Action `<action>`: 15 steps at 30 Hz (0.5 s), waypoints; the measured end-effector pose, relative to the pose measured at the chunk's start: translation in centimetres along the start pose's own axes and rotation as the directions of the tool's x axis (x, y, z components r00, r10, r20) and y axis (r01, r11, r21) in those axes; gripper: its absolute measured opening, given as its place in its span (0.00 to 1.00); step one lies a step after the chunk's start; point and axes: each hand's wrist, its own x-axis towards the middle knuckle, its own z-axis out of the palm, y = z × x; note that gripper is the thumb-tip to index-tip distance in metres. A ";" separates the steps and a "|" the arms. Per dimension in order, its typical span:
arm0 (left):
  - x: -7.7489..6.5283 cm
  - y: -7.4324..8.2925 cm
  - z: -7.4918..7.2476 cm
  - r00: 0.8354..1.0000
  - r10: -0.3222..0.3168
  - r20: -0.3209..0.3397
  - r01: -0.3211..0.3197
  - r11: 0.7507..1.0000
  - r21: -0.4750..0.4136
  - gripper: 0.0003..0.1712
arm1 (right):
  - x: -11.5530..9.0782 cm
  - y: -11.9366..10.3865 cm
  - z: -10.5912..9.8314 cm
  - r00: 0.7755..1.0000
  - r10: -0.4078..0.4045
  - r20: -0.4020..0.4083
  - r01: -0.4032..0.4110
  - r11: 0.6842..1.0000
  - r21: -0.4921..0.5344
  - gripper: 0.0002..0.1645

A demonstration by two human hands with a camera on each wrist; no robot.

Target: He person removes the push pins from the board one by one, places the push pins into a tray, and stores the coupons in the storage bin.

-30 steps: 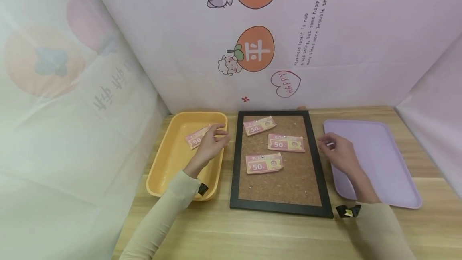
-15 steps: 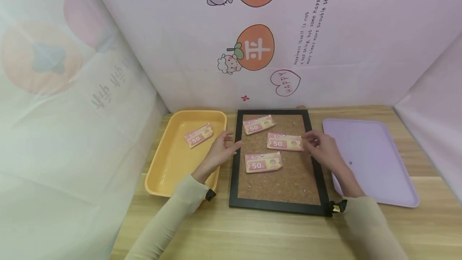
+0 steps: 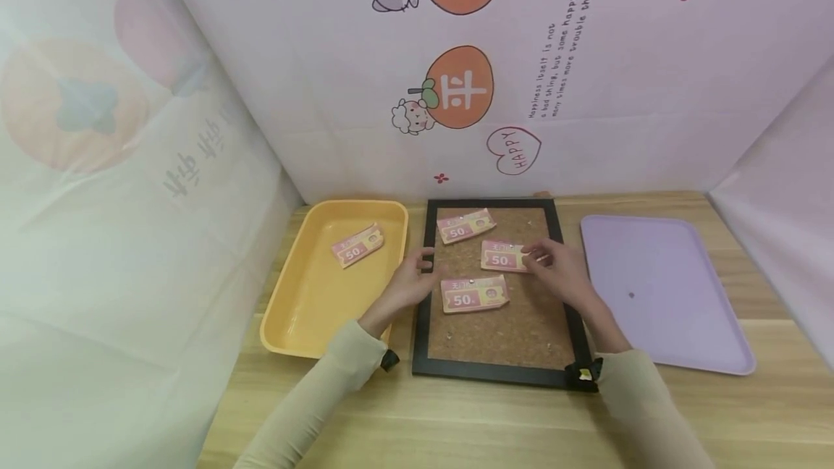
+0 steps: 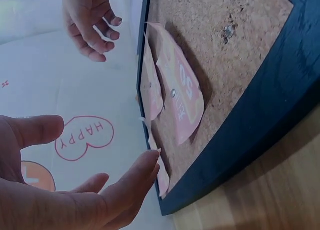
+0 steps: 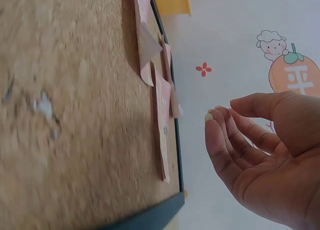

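Head view: a pink coupon (image 3: 500,257) is seen on the corkboard (image 3: 482,342), about nine o'clock from the right hand (image 3: 562,275), one end hidden by fingers. Left wrist: the left hand (image 4: 75,200) is cropped, thumb and fingers parted. Right wrist: thumb and fingertips are held slightly apart.

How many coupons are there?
4: one coupon in the yellow tray; on the board, one top left, one below it, one right, partly behind the right hand. More could hide underneath.
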 end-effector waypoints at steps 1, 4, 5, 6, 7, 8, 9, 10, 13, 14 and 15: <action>0.0 0.0 0.1 1.000 -0.003 -0.002 0.003 1.000 0.003 0.36 | 0.0 -0.1 0.2 1.000 0.005 -0.001 -0.005 1.000 -0.010 0.12; 0.1 -0.2 0.5 1.000 0.003 -0.011 -0.003 1.000 -0.008 0.38 | 0.1 -0.3 0.7 1.000 0.017 0.020 -0.017 1.000 -0.004 0.13; 0.0 -0.2 0.7 1.000 0.006 -0.009 -0.006 1.000 -0.019 0.38 | 0.1 -0.4 0.8 0.999 0.017 0.031 -0.018 1.000 0.009 0.13; 0.0 -0.2 0.8 1.000 0.007 -0.007 -0.007 0.999 -0.034 0.39 | 0.0 -0.5 1.0 0.999 0.019 0.044 -0.020 0.999 0.029 0.13; -0.1 -0.3 0.9 1.000 0.002 -0.004 -0.002 0.999 -0.050 0.40 | 0.1 -0.5 1.2 0.998 0.018 0.056 -0.020 0.999 0.046 0.13; -0.2 -0.4 1.0 1.000 0.000 0.002 0.001 0.998 -0.062 0.40 | 0.1 -0.5 1.4 0.998 0.014 0.066 -0.018 0.998 0.060 0.12; -0.2 -0.4 1.1 1.000 -0.005 0.008 0.006 0.997 -0.071 0.41 | 0.1 -0.5 1.6 0.997 0.011 0.072 -0.016 0.997 0.071 0.12; -0.3 -0.4 1.3 1.000 -0.016 0.013 0.017 0.997 -0.078 0.41 | 0.1 -0.5 1.8 0.997 0.004 0.076 -0.010 0.997 0.082 0.12; -0.3 -0.6 1.6 0.999 -0.038 0.018 0.039 0.997 -0.073 0.42 | 0.1 -0.4 2.5 0.997 -0.016 0.073 0.009 0.996 0.093 0.11; -0.2 -0.7 1.7 0.999 -0.040 0.016 0.041 0.997 -0.073 0.42 | 0.1 -0.3 2.7 0.996 -0.021 0.081 0.012 0.994 0.110 0.11; -0.2 -0.7 1.8 0.999 -0.041 0.013 0.042 0.996 -0.076 0.42 | 0.1 -0.3 2.9 0.996 -0.025 0.086 0.015 0.992 0.123 0.12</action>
